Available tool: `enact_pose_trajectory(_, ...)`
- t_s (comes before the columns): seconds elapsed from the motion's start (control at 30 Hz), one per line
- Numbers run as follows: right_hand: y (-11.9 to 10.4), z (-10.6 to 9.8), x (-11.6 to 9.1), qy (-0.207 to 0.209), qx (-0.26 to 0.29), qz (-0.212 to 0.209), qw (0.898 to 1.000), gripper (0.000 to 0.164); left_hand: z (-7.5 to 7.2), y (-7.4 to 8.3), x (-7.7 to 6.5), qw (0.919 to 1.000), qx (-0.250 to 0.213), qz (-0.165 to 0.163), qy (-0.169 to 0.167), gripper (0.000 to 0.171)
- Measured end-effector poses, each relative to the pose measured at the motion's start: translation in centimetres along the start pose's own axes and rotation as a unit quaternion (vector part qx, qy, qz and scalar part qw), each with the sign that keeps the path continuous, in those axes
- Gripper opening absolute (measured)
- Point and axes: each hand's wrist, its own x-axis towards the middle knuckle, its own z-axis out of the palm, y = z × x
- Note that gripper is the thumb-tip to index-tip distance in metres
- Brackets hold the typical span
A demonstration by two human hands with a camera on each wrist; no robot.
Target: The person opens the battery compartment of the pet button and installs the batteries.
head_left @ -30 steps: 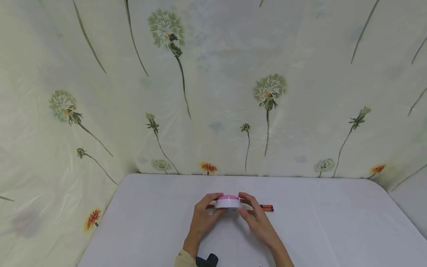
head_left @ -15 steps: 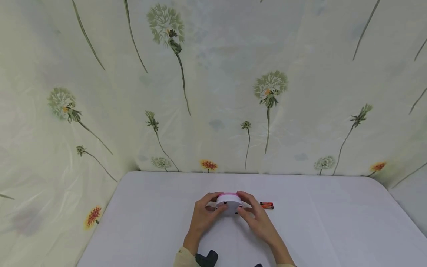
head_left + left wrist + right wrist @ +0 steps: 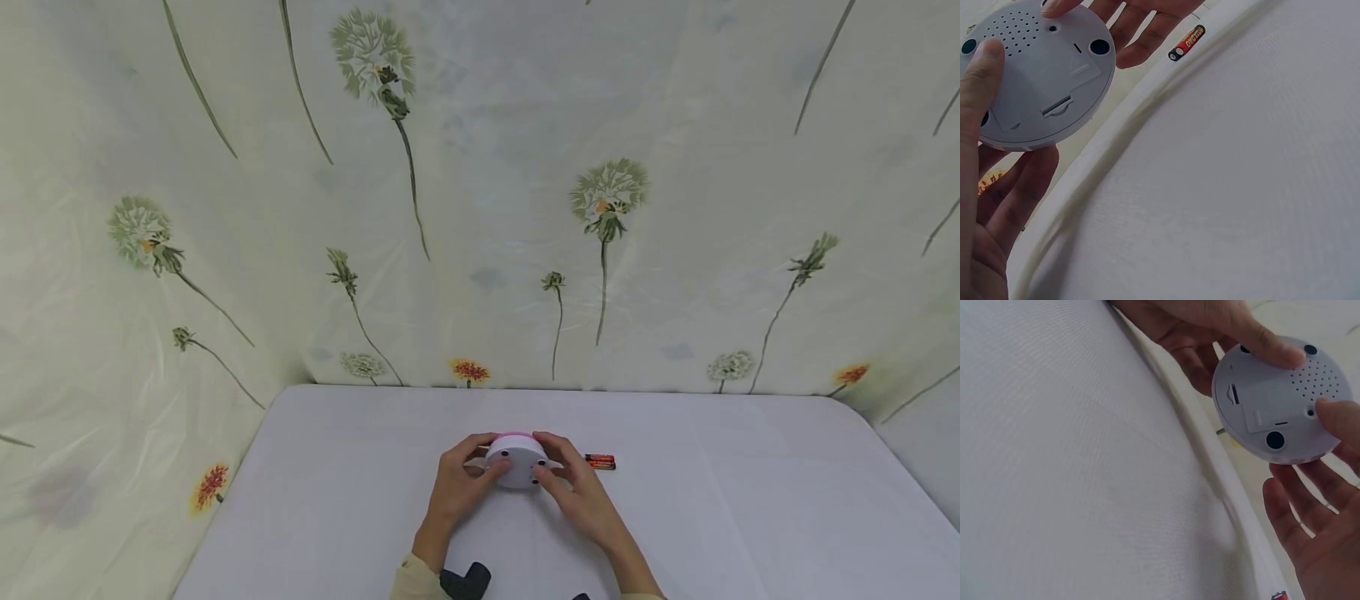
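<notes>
- Nearest me, my beige cuff, with a black fitting beside that wrist.
- My left hand and right hand pinch opposite sides of one round white device with pink at its far face: thumbs on the underside, fingers round behind.
- The device sits between my hands over the table, tilted so its underside faces me, showing speaker holes, dark round feet and a compartment cover, which looks fitted in place.
- I judge the step to be looking over that underside; the next move probably calls for one hand keeping a firm grip while the other works the cover's catch.
- Just past my right hand, red-and-black batteries lie on the white table, outside the device.
- Behind everything, a flowered backdrop.
</notes>
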Motion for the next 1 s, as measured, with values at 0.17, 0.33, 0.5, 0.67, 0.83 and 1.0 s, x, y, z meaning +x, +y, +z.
enact_pose_trajectory(0.17, -0.1, 0.0, 0.0, 0.003, 0.003, 0.002, 1.0, 0.046, 0.0, -0.1, 0.0, 0.9997, -0.005, -0.021, -0.007, 0.037)
enact_pose_trajectory(0.33, -1.6, -0.1, -0.1, 0.014, 0.007, 0.009, 1.0, 0.044, 0.3, -0.6, 0.0, 0.9987, -0.003, -0.049, -0.014, 0.037)
enact_pose_trajectory(0.5, -1.7, 0.1, -0.1, 0.032, 0.014, 0.042, 0.998, 0.044, 0.2, -0.4, 0.1, 0.9993, 0.009, -0.024, -0.026, 0.034)
enact_pose_trajectory(0.67, -0.7, 0.2, -0.1, 0.047, 0.014, 0.041, 0.998, 0.039, -0.1, 0.3, 0.1, 0.998, 0.021, 0.002, -0.06, 0.04)
enact_pose_trajectory(0.83, -0.6, 0.2, 0.0, 0.051, 0.001, 0.051, 0.997, 0.034, -0.3, 0.4, 0.1, 0.996, 0.02, 0.026, -0.083, 0.054)
enact_pose_trajectory(1.0, -1.7, 0.3, -0.1, 0.06, -0.017, 0.055, 0.997, 0.035, 0.0, -0.3, 0.1, 0.9934, 0.017, 0.048, -0.103, 0.075)
